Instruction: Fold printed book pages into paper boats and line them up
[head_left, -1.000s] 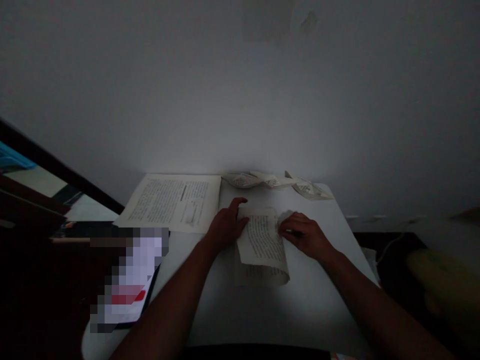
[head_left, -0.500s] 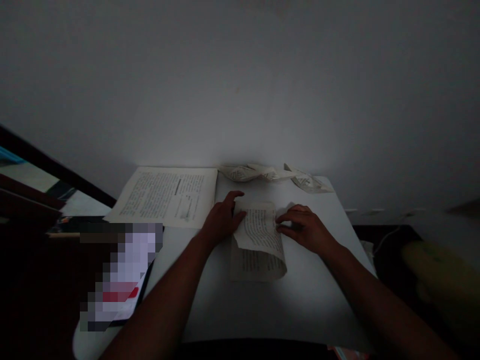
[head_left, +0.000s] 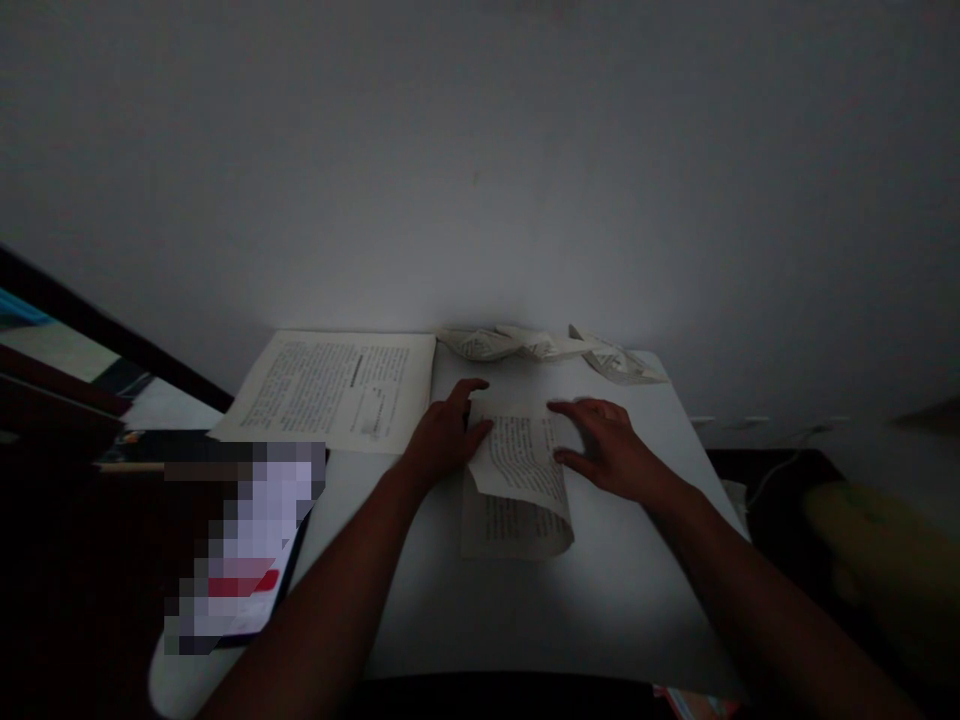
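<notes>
A sheet of printed paper (head_left: 517, 465) lies on the white table (head_left: 442, 610), bent over on itself. Its right side forms a loose, rounded curve, and the lower layer shows at the front. My left hand (head_left: 442, 435) holds the sheet's left edge, with the thumb on the upper layer and the index finger stretched out past the far corner. At the right edge, my right hand (head_left: 611, 450) has its thumb and index finger spread apart, their tips at or just over the paper. I cannot tell whether they touch it.
An open stack of printed pages (head_left: 322, 390) lies at the back left. Several folded paper pieces (head_left: 540, 345) line the back edge against the wall (head_left: 480, 200). A phone (head_left: 255, 550), partly blurred out, rests at the left edge beside my left forearm.
My right hand's thumb and index finger have parted from a near pinch at the paper's right edge. My left hand and the bent sheet look almost unchanged.
</notes>
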